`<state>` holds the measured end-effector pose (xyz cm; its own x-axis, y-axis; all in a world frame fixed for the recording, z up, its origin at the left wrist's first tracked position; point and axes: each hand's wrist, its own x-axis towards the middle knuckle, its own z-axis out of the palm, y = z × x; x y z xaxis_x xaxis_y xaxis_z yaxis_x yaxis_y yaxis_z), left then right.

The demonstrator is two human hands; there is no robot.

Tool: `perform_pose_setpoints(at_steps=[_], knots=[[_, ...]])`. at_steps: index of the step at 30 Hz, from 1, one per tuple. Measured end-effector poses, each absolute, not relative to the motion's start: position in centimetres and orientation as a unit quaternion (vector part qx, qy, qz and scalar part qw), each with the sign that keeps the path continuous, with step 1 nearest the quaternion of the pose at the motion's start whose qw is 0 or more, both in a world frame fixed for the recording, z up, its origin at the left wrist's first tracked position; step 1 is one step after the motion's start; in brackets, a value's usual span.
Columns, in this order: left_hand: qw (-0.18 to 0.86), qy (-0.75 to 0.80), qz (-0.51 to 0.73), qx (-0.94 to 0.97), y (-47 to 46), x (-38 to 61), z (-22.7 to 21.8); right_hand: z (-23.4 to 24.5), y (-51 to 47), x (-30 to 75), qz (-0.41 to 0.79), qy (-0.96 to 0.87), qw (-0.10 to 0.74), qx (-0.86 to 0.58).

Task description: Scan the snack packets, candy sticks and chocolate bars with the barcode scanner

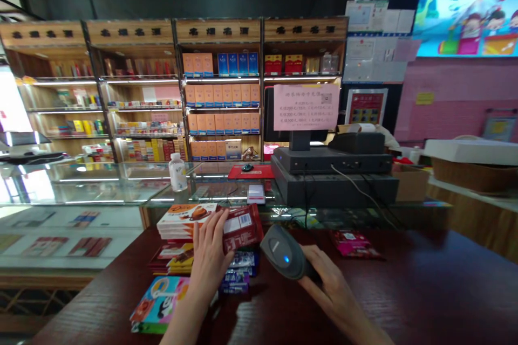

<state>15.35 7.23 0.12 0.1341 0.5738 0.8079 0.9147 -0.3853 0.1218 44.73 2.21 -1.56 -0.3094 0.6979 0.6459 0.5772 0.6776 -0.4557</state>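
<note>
My left hand (208, 261) grips a red snack packet (243, 228), its printed barcode side facing up. My right hand (327, 285) is shut around the handle of a black handheld barcode scanner (283, 252), whose head points left towards the packet, with a blue light showing. Beside my left hand lie a stack of orange-printed packets (186, 221), blue packets (237, 272) and a colourful cartoon packet (158, 302). A pink packet (354, 243) lies apart on the dark red wooden counter (413, 285), to the right of my right hand.
Behind the counter stand a black till unit (332, 160) with a pink notice (306, 107) and a glass display case (101, 183) holding a water bottle (178, 172). Wooden shelves (218, 91) of boxed goods fill the back wall.
</note>
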Motion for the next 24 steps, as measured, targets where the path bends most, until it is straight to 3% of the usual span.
perform_pose_setpoints(at_steps=[24], knots=[[0.223, -0.509, -0.415, -0.721, 7.3, 15.6, 0.1, -0.7, 1.7, 43.6, 0.099, -0.829, 0.364, -0.414]])
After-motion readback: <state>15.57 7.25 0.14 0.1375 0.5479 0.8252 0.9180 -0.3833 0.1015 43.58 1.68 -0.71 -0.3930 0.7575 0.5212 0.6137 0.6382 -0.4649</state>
